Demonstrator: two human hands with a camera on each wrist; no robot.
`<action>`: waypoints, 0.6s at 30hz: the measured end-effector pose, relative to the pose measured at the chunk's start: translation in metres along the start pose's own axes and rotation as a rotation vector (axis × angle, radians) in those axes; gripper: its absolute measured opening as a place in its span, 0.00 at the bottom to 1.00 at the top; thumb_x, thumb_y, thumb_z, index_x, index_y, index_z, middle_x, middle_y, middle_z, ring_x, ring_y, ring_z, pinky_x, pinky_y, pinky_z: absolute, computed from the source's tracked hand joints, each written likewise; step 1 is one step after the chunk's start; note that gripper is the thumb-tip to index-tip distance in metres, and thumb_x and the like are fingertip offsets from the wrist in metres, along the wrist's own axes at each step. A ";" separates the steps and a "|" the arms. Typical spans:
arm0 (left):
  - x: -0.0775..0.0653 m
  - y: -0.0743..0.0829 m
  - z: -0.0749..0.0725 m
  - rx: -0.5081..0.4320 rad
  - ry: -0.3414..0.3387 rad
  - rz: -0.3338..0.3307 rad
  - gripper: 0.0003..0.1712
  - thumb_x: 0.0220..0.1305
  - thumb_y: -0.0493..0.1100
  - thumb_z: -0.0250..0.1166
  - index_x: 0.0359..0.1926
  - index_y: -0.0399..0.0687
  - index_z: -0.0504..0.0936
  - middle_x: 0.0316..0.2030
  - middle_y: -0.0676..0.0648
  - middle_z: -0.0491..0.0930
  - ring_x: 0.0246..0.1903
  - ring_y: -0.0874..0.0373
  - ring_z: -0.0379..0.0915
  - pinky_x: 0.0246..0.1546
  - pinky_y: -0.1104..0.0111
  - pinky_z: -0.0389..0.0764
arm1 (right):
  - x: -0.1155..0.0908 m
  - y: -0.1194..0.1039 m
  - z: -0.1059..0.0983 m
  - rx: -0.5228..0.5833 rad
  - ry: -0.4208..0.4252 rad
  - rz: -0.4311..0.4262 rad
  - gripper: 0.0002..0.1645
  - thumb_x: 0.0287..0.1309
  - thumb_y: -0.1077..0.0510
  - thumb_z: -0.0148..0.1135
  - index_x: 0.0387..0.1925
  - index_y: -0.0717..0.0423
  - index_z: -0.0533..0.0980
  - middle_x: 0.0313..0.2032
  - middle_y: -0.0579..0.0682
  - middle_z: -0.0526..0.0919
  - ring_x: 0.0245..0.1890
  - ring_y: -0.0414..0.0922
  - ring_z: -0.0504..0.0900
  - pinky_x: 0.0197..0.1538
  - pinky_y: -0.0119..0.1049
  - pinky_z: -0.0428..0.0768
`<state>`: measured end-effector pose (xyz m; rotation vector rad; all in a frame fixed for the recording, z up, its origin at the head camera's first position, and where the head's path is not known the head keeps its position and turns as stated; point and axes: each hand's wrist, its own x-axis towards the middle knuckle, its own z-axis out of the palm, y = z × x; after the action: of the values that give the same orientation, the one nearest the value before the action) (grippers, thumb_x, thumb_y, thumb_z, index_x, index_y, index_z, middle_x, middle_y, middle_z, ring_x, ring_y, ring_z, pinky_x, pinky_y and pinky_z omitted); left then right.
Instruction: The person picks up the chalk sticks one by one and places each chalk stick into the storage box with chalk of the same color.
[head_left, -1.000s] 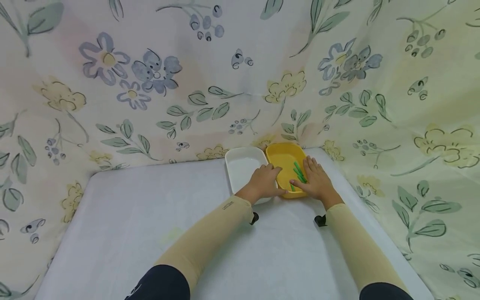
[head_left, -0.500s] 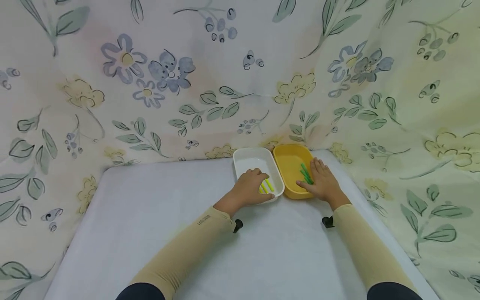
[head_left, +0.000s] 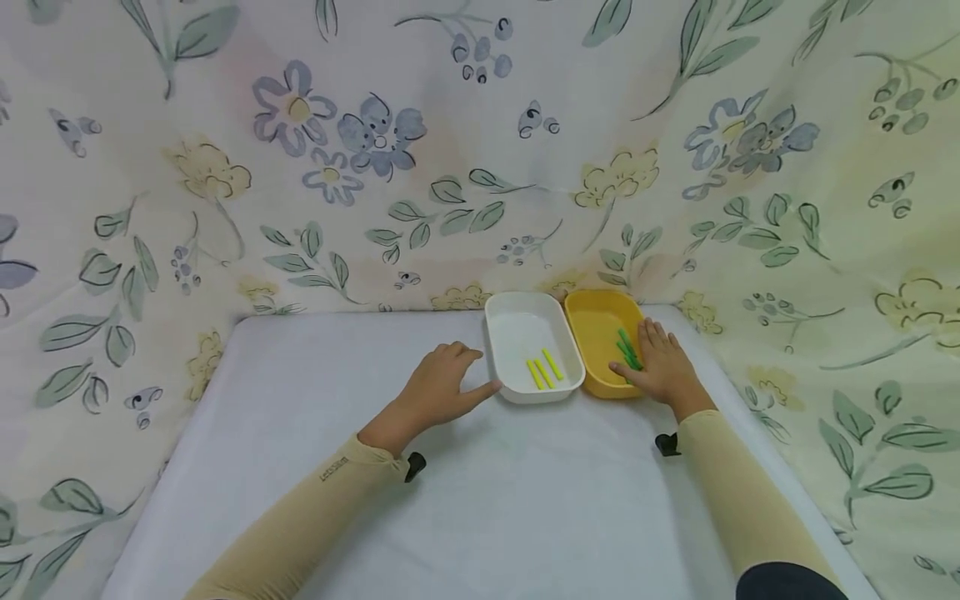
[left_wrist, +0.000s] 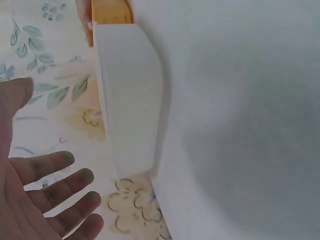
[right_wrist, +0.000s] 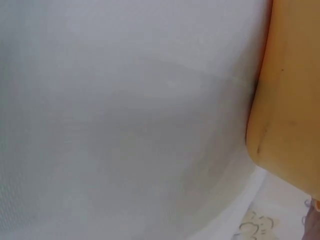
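In the head view a white tray (head_left: 523, 321) holds several short yellow sticks (head_left: 545, 372). Pressed up to its right side is a yellow tray (head_left: 592, 317) with several green sticks (head_left: 627, 346). My left hand (head_left: 435, 390) hovers left of the white tray, fingers spread and holding nothing; the thumb tip comes close to the tray's near-left corner. The left wrist view shows those fingers loosely extended beside the white tray's wall (left_wrist: 132, 100). My right hand (head_left: 663, 368) lies with straight fingers along the yellow tray's right rim, its thumb over the near part, hiding some of the green sticks.
A white cloth (head_left: 337, 375) covers the table under both trays. Floral fabric (head_left: 450, 125) hangs right behind the trays and along the right side. The table's right edge runs close to my right forearm.
My left hand has moved left, from the rim between the trays, across the white tray and off it, uncovering the yellow sticks. My right hand stays at the yellow tray. The head view shifted slightly.
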<state>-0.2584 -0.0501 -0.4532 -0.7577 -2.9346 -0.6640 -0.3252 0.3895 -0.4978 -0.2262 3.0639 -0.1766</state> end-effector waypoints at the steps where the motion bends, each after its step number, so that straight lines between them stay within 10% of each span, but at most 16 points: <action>1: -0.004 -0.004 0.000 0.001 0.008 -0.001 0.42 0.73 0.72 0.60 0.70 0.44 0.79 0.63 0.44 0.81 0.61 0.47 0.75 0.63 0.50 0.79 | 0.000 0.001 -0.001 -0.007 -0.001 0.001 0.71 0.69 0.21 0.48 0.83 0.71 0.36 0.84 0.70 0.37 0.85 0.68 0.38 0.84 0.65 0.36; 18: -0.064 -0.054 -0.024 0.007 0.170 -0.043 0.39 0.73 0.68 0.62 0.61 0.37 0.85 0.52 0.39 0.83 0.51 0.43 0.79 0.53 0.48 0.81 | -0.009 0.010 -0.022 -0.049 0.119 0.027 0.66 0.66 0.14 0.42 0.79 0.64 0.62 0.80 0.73 0.56 0.81 0.71 0.51 0.81 0.71 0.40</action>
<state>-0.2286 -0.1318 -0.4612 -0.6058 -2.8043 -0.6845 -0.3196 0.4032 -0.4767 -0.1840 3.1901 -0.1172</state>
